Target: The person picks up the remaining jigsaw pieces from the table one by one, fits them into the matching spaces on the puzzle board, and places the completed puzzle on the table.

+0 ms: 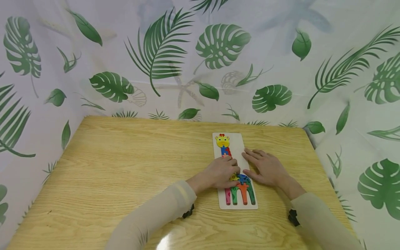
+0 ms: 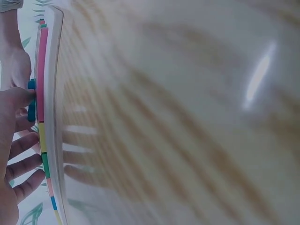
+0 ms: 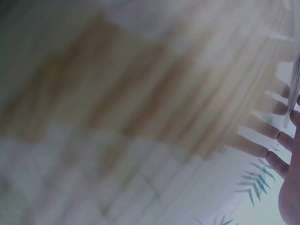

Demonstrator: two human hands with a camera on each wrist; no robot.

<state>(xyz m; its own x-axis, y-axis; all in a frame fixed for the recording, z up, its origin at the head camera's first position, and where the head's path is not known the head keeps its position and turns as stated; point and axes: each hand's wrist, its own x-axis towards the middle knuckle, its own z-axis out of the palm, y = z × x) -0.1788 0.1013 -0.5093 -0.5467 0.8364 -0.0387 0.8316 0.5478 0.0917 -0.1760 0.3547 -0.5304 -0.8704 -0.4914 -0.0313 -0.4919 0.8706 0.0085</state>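
Note:
A giraffe jigsaw puzzle (image 1: 241, 194) with colourful pieces lies on a white board, its yellow head toward the far end. My left hand (image 1: 220, 172) is over the middle of the giraffe, hiding part of the neck and body. Thumb and index finger hold a blue puzzle piece (image 2: 32, 101), which sits higher than its neighbours in the left wrist view; the other fingers are spread over the pieces. My right hand (image 1: 265, 167) rests at the board's right edge with its fingers extended. Those fingers (image 3: 277, 166) reach the board's side in the right wrist view.
The wooden table (image 1: 125, 163) extends widely to the left of the board. A leaf-printed cloth (image 1: 175, 52) hangs behind the table and along both sides. Dark devices are strapped beneath both wrists.

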